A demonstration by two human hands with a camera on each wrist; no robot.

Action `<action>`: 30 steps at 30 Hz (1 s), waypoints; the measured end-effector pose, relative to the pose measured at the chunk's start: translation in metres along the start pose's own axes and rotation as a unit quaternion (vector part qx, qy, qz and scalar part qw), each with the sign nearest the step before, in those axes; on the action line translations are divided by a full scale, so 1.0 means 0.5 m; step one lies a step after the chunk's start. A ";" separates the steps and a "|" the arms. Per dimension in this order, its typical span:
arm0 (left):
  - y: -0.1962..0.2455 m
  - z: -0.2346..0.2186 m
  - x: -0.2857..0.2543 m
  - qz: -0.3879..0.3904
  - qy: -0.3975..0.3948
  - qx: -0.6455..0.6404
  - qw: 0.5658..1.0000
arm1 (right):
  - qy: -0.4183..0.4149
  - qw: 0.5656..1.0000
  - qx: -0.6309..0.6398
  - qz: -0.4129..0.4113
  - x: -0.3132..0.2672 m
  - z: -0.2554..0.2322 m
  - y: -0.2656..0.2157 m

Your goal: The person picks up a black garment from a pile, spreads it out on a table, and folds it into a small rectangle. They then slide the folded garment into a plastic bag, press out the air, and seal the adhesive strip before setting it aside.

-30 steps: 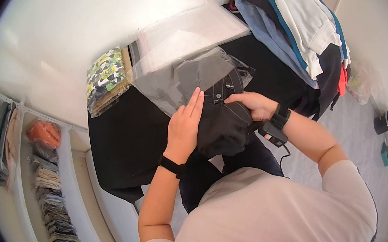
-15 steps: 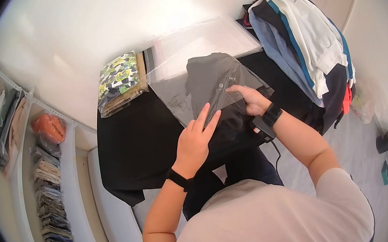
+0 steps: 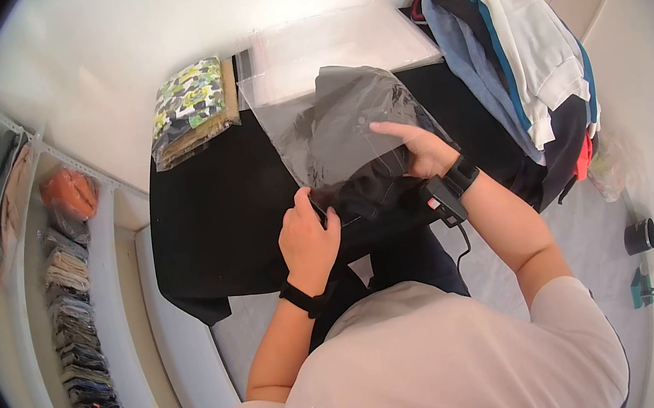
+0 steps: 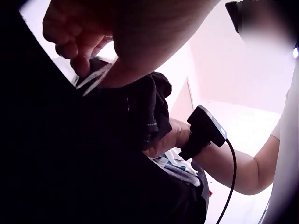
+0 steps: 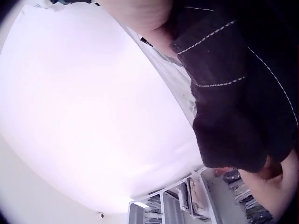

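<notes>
Lying between both hands (image 3: 308, 235), dark garment (image 3: 358, 130) half inside clear bag (image 3: 284, 127).

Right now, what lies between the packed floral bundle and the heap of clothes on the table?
In the head view, between the floral bundle and the clothes heap lie a stack of empty clear bags and the bag with the dark garment.

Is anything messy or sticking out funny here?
Yes. The dark garment is only partly inside the clear bag; its bunched end pokes out by the left hand. The clothes pile also hangs over the table's edge.
</notes>
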State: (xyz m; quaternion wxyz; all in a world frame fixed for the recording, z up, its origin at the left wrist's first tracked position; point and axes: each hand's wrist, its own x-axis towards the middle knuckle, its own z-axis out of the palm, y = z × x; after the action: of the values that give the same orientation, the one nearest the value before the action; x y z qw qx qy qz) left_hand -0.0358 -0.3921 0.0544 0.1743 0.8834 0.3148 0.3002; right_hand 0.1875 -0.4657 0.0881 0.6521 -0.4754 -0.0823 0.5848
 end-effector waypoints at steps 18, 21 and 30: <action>0.071 0.038 -0.053 0.104 -0.010 -0.113 0.988 | 0.036 0.964 0.157 -0.210 0.155 0.061 0.066; 0.072 0.027 -0.051 0.098 -0.018 -0.128 0.987 | 0.106 0.936 0.171 -0.288 0.203 0.064 0.076; 0.044 0.020 -0.034 0.093 0.018 -0.166 0.982 | -0.009 0.990 0.134 -0.053 0.091 0.094 0.017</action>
State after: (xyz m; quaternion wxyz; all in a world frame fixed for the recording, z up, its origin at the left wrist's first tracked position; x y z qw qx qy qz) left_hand -0.0300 -0.4210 0.0504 0.2839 0.8620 0.1798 0.3795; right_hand 0.1644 -0.4043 0.0869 0.7388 -0.3738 -0.0342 0.5597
